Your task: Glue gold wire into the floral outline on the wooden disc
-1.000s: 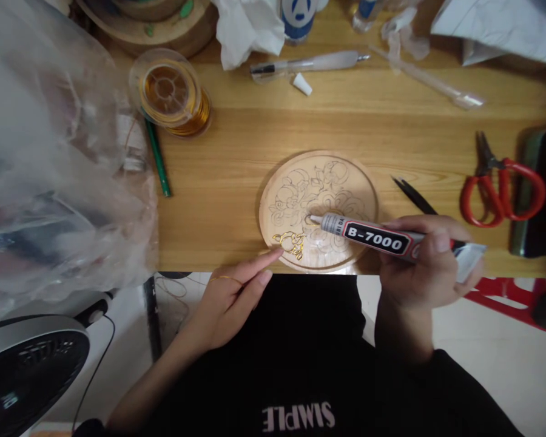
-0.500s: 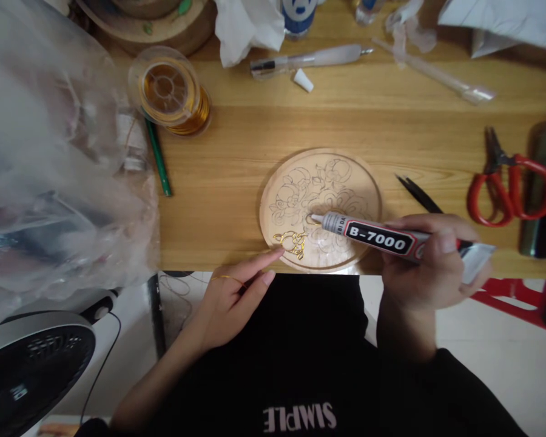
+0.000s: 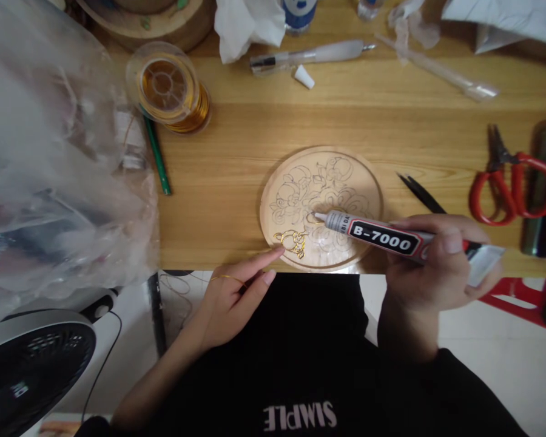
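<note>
A round wooden disc [image 3: 279, 176] with a raised rim and pencilled flower drawings lies at the table's front edge. Gold wire [image 3: 295, 244] follows part of the drawing at its lower left. My left hand [image 3: 234, 297] rests at the front edge, index finger reaching over the rim beside that wire, thumb apart; the other fingers are mostly hidden. A thin strand of gold wire [image 3: 227, 277] crosses this hand near the index finger's base. My right hand [image 3: 437, 267] grips a glue tube [image 3: 382, 237] marked B-7000, its white nozzle tilted down at the drawing near the disc's middle.
Black tweezers [image 3: 421, 193] and red-handled pliers [image 3: 512, 182] lie at right. A spool of gold wire [image 3: 168, 88], a green pencil [image 3: 158, 158] and a plastic bag [image 3: 73, 152] are at left. Behind the disc are a pen [image 3: 313, 54] and a white cap [image 3: 304, 77].
My right hand and the glue tube have shifted slightly right, the nozzle still near the middle of the disc. My left hand stays in place. The camera view has shifted a little.
</note>
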A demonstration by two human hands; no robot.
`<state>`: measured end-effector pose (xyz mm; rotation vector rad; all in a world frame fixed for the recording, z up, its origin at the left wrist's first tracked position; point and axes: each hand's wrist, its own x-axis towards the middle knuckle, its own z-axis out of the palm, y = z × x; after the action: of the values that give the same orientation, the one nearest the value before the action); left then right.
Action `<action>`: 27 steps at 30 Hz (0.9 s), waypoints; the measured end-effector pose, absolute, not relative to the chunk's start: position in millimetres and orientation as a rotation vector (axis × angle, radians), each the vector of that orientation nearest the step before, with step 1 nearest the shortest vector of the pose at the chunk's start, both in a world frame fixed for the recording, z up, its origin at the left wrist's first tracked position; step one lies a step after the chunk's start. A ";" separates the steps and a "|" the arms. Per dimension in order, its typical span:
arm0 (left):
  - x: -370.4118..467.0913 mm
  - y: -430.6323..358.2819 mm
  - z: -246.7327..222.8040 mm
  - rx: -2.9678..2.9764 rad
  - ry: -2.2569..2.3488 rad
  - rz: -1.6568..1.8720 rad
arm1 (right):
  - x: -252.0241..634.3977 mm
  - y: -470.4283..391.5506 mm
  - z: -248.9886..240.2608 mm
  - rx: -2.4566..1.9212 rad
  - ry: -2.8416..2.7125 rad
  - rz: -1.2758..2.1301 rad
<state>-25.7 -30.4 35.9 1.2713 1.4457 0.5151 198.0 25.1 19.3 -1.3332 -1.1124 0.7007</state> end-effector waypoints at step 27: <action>-25.3 -32.6 31.5 1.331 1.431 0.574 | 200.5 25.1 17.8 -1.307 -1.088 0.819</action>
<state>-25.3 -32.6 31.5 1.3310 1.4306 0.5738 200.5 25.1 17.8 -1.3074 -1.0883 0.8190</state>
